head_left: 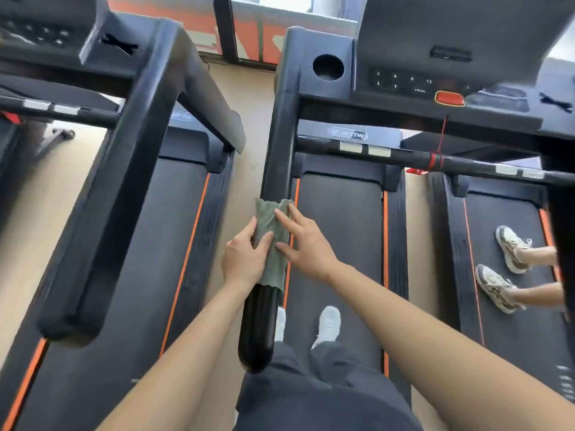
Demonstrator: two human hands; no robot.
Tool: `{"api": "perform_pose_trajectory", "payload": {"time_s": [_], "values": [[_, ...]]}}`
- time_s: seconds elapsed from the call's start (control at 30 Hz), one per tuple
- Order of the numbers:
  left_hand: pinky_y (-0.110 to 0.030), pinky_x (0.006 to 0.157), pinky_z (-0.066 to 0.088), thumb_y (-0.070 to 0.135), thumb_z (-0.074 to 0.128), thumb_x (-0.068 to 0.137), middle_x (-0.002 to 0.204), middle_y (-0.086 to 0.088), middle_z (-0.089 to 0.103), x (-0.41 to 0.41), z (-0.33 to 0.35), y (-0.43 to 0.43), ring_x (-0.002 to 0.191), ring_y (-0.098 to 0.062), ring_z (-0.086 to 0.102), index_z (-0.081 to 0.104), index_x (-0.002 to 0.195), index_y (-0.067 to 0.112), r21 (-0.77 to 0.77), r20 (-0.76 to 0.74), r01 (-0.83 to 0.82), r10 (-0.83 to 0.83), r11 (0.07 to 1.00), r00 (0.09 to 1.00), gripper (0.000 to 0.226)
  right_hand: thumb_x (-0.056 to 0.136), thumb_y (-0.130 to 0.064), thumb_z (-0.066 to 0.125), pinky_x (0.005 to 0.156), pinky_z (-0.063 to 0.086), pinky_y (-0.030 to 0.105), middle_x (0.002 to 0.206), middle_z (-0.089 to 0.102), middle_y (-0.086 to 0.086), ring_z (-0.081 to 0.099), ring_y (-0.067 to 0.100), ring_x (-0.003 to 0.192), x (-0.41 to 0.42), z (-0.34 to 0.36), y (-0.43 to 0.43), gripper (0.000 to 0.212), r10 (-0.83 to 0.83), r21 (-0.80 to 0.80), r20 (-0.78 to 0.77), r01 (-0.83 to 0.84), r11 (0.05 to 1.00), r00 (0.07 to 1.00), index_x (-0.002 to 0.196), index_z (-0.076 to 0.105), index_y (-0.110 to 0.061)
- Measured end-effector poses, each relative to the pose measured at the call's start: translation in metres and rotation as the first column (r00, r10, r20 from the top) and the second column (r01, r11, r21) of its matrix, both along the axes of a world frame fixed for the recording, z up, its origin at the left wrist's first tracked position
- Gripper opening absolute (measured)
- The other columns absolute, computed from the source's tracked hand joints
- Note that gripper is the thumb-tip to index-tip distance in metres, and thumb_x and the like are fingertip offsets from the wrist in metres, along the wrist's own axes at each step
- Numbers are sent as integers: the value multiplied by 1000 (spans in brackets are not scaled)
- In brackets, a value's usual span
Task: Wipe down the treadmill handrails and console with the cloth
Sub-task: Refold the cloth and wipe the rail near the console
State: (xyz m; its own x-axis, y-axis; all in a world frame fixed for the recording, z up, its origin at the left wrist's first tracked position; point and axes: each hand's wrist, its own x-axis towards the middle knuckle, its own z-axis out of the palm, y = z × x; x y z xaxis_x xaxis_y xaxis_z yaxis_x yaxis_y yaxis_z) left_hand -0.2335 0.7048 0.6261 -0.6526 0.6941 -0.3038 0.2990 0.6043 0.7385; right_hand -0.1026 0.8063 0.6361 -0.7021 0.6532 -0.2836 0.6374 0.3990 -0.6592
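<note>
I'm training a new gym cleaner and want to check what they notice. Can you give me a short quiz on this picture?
1. True or false: the green cloth is draped over the treadmill's left handrail.
2. The right hand on the cloth is: A) pressing with straight fingers, B) clenched in a fist, C) lifted clear.
3. Fill in: the large button on the console is ____.
Key: 1 true; 2 A; 3 red.

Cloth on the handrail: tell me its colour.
Plain muted grey-green cloth, seen best in the head view, draped over the black handrail.
</note>
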Motion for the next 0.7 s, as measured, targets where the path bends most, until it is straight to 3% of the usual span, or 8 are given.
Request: {"api": "perform_pose_trajectory", "payload": {"time_s": [0.07, 0.17, 0.23, 0.3, 0.4, 0.5, 0.7], "values": [[-39, 92, 53, 56, 63, 91, 126, 4, 72, -2, 1, 13, 112, -23, 67, 55, 145, 33, 17, -14, -16, 16, 1000, 1000, 59, 97, -36, 63, 116, 33, 44, 168, 10, -6, 22, 21, 147, -5, 2, 19, 71, 56, 87, 49, -60, 994, 997, 157, 25, -38], [-41, 96, 54, 43, 76, 87, 118, 11, 70, -4, 6, 32, 111, -17, 68, 60, 131, 26, 116, 7, -93, 93, 989, 996, 50, 98, -44, 59, 115, 32, 46, 168, 9, -4, 19, 25, 149, -11, 6, 49, 70, 141, 197, 105, -160, 967, 984, 157, 23, -38], [-41, 96, 53, 41, 82, 80, 116, 13, 69, -4, 8, 43, 110, -15, 67, 60, 125, 24, 116, -19, -108, 111, 987, 994, 53, 98, -49, 56, 118, 25, 49, 168, 10, -3, 16, 30, 150, -15, 9, 72, 69, 192, 270, 180, -236, 933, 965, 157, 22, -39], [-40, 99, 52, 44, 84, 76, 121, 9, 71, -3, 9, 55, 114, -15, 66, 62, 129, 26, 68, -76, -97, 102, 993, 992, 60, 96, -55, 54, 120, 15, 53, 169, 9, -2, 14, 35, 151, -20, 11, 94, 70, 233, 376, 263, -322, 869, 936, 157, 22, -41], [-40, 101, 51, 44, 83, 77, 125, 4, 72, -3, 16, 81, 117, -19, 66, 61, 137, 26, 26, -147, -135, 137, 991, 980, 65, 92, -62, 54, 117, 14, 55, 168, 12, 1, 18, 37, 148, -34, 18, 126, 71, 290, 516, 332, -430, 740, 897, 155, 29, -39], [-42, 99, 53, 50, 81, 79, 123, 2, 73, -8, 24, 111, 116, -23, 66, 61, 140, 30, -12, -177, -166, 161, 986, 971, 67, 94, -64, 47, 115, 14, 55, 168, 11, -2, 17, 36, 149, -48, 25, 162, 69, 353, 566, 367, -508, 650, 861, 155, 28, -37], [-45, 93, 52, 66, 68, 83, 128, -1, 70, -15, 36, 163, 119, -32, 62, 49, 147, 41, -178, -294, -196, 138, 964, 946, 71, 95, -65, 45, 111, 21, 55, 166, 15, 0, 24, 35, 144, -72, 35, 217, 68, 403, 578, 384, -557, 597, 831, 154, 27, -37]]}}
